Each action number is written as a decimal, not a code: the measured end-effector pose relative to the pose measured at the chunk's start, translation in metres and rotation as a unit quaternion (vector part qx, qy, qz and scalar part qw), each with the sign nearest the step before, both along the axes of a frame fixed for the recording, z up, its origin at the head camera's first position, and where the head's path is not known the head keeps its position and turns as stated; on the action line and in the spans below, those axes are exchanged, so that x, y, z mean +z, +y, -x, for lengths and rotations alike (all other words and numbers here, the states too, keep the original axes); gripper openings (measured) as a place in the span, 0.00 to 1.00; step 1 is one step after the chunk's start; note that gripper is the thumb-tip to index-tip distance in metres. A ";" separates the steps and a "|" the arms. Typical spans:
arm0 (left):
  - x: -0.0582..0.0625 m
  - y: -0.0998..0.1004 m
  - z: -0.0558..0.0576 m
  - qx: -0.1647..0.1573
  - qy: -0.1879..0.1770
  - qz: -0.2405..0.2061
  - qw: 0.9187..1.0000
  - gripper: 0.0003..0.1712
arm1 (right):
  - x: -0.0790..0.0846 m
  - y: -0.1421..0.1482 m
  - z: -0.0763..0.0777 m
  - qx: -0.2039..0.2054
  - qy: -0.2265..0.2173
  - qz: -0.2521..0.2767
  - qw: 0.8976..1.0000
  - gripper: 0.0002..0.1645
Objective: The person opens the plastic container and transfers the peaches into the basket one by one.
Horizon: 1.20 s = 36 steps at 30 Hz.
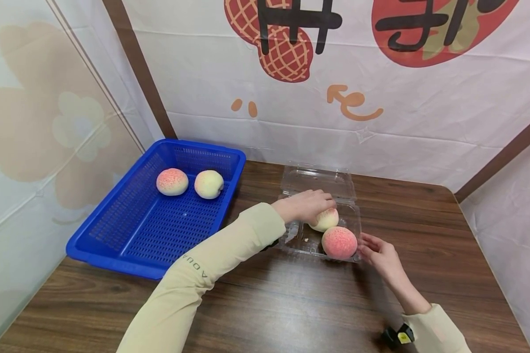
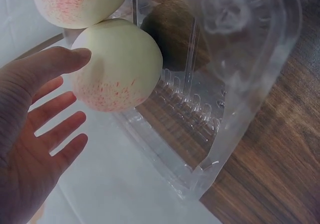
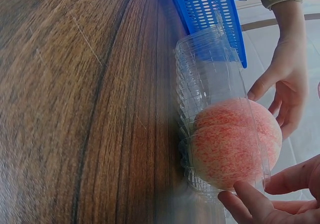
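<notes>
A clear plastic clamshell box (image 1: 357, 215) stands on the table with its lid (image 1: 315, 182) laid back. Two peaches sit in its right part: a pale one with a pink blush (image 1: 328, 220) behind, and a pinker one (image 1: 340, 243) in front. My left hand (image 1: 306, 205) is over the rear peach. In the left wrist view its thumb lies against that peach (image 2: 120, 64), while the other fingers stretch out loosely beyond it. At the box's right front corner, my right hand (image 1: 383, 257) pinches the plastic rim between thumb and fingers, beside the pinker peach (image 3: 235, 144).
A blue perforated basket (image 1: 137, 268) stands to the left, with two more peaches, one pink-topped (image 1: 172, 182) and one pale (image 1: 209, 184), towards its back. The wooden table (image 1: 300, 304) ends at a printed fabric wall (image 1: 291, 132) behind the box.
</notes>
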<state>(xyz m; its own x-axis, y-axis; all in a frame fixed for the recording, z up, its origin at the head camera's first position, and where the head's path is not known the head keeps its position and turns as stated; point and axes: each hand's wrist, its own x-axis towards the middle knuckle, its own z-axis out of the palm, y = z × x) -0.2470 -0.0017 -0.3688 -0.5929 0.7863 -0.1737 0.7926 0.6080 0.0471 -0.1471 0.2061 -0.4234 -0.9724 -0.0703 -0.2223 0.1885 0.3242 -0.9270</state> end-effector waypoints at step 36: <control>-0.011 0.003 -0.003 -0.005 -0.025 0.015 1.000 0.26 | -0.002 0.001 -0.001 0.005 0.006 0.021 1.000 0.26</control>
